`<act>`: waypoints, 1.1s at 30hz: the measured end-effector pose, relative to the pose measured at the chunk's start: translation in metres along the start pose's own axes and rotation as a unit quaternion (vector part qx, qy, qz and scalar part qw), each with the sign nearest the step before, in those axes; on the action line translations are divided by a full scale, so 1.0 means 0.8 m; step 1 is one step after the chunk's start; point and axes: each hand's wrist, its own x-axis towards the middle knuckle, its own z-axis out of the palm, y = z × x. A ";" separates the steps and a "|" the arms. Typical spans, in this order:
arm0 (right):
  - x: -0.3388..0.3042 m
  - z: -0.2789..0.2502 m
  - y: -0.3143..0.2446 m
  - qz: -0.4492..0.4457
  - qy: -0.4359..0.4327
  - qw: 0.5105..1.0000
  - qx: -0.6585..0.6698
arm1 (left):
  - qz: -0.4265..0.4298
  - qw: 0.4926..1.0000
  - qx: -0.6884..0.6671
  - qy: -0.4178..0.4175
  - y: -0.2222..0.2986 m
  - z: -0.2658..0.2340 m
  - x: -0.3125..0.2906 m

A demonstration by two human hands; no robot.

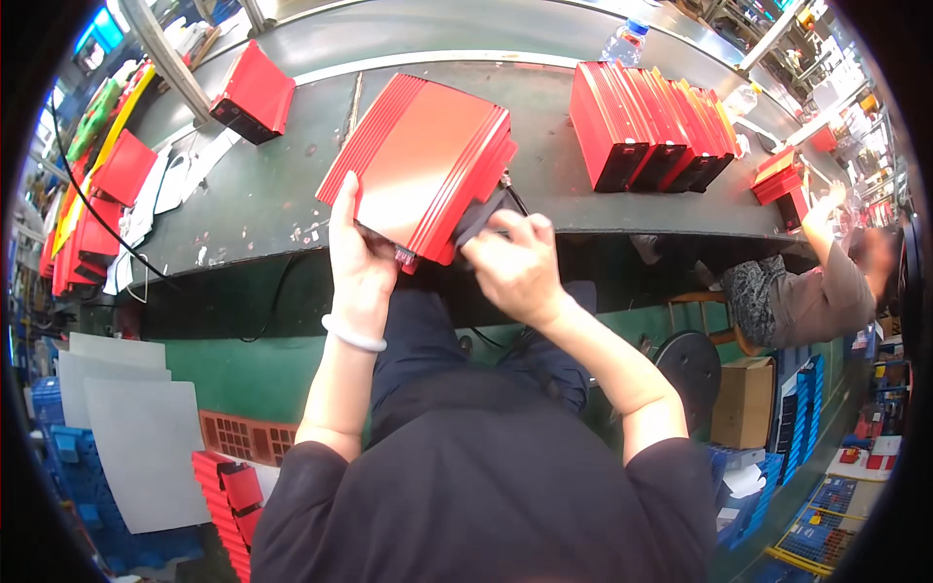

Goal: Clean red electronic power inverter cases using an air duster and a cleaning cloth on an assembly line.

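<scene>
Box point(418, 155), red, ribbed along its sides, held at a tilt at the desk's point(253, 199) near edge, approx. center of view; contact w/ desk can't be confirmed. L hand point(362, 248) grips box at its near L corner: thumb flat on top face, other fingers underneath, mostly hidden. Wrist carries a white band point(353, 335). R hand point(515, 262) at box's near R end, fingers curled tight on a dark cloth point(476, 216), cloth up against the end face; exact contact of fingertips hidden. Small terminals point(405, 257) visible at near end of box, next to L hand. Dark cable point(516, 199) shows just behind R hand. On desk, R side: row of red units point(651, 126), standing side by side, dark ends facing operator. Clear bottle point(624, 47) w/ blue cap behind row. Desk, L side: one separate red unit point(255, 92), near a metal post point(163, 53). Far R: co-worker point(802, 301), seated, arm extended toward desk. Floor point(224, 364) green; round black stool point(688, 374) and brown carton point(743, 403) to R; gray sheets point(141, 447) and stacked red units point(228, 500) to L.
</scene>
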 end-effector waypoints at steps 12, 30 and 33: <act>-0.049 0.005 0.000 0.443 -0.078 0.656 0.606 | -0.063 0.995 -0.019 -0.078 0.023 -0.005 -0.001; -0.023 -0.037 0.043 0.486 0.109 0.300 0.813 | -0.126 0.949 -0.112 -0.266 0.001 -0.113 0.016; -0.016 -0.045 0.037 0.470 0.103 0.294 0.826 | -0.115 0.959 -0.090 -0.244 0.002 -0.117 0.019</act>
